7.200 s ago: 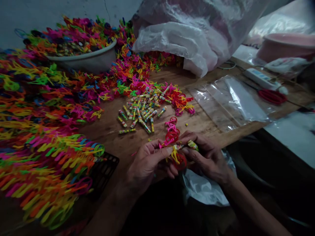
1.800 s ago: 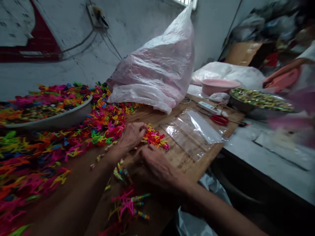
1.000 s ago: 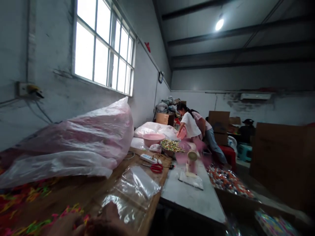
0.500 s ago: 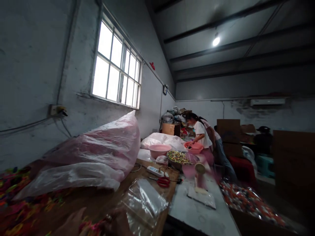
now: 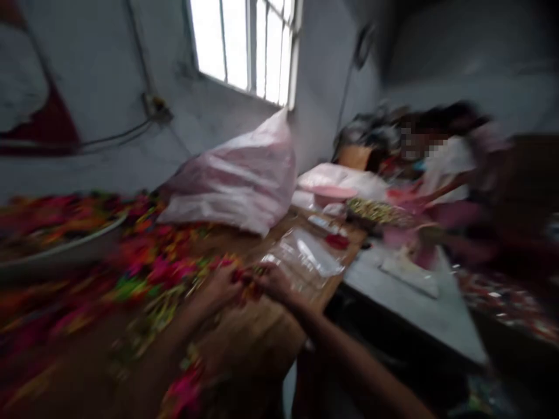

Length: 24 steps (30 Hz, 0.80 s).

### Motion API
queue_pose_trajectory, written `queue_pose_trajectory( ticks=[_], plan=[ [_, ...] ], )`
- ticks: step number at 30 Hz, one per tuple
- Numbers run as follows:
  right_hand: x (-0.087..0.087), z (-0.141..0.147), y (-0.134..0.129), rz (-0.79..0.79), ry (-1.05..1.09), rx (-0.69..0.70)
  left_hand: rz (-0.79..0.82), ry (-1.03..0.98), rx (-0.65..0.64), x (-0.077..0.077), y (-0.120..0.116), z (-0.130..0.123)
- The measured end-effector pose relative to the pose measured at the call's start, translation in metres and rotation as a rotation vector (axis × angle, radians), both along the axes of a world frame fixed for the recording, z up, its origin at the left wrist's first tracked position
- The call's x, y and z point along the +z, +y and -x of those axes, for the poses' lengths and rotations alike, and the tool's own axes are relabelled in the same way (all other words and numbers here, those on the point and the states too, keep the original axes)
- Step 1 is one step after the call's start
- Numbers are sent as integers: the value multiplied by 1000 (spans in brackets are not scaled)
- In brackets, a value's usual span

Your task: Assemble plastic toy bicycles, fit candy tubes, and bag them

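Over the brown tabletop [image 5: 251, 331], my left hand [image 5: 223, 284] and my right hand [image 5: 274, 281] are close together, both closed. Small red and orange pieces [image 5: 248, 288] show between them; blur hides their exact kind. Beside my left hand spreads a pile of bright pink, orange, green and yellow pieces [image 5: 166, 267], some with pale, thin, stick-like parts. Clear plastic bags [image 5: 305, 256] lie flat just beyond my right hand. A few pink pieces [image 5: 186, 390] rest nearer to me.
A wide basin [image 5: 65, 253] of colourful pieces stands at left. Behind the table bulges a large pinkish plastic sack [image 5: 244, 174]. Red-handled scissors [image 5: 336, 241] and a white power strip [image 5: 321, 222] lie farther back. A person [image 5: 449, 169] bends over basins beyond the white table [image 5: 406, 308].
The view has swung down and left, bringing my forearms and the left basin into sight. My hands, formerly dim at the bottom edge, now meet over the table with small pieces between them.
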State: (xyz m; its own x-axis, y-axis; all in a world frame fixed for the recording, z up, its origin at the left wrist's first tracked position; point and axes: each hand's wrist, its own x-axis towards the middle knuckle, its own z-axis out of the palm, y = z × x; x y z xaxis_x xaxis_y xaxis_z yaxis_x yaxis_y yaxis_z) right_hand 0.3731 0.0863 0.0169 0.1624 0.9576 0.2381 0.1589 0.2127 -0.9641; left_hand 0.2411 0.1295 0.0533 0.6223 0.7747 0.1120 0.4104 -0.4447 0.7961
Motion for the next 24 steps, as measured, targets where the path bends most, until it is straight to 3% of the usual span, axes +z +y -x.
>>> queue_pose_trajectory(
  ticks=[3,6,11,16,20,24],
  plan=[
    [-10,4,-4,99,99,125,290,-32,72,-12,-12,19],
    [-16,13,-17,173,159,207,473,-156,185,-21,-34,42],
    [-30,29,-36,261,216,143,678,-404,291,-39,-71,62],
    [-39,35,-41,209,194,38,791,-550,352,-54,-79,70],
    [-35,29,-46,112,55,-53,828,-553,405,-54,-81,79],
    [-31,35,-45,54,86,-52,827,-580,418,-53,-88,85]
  ],
)
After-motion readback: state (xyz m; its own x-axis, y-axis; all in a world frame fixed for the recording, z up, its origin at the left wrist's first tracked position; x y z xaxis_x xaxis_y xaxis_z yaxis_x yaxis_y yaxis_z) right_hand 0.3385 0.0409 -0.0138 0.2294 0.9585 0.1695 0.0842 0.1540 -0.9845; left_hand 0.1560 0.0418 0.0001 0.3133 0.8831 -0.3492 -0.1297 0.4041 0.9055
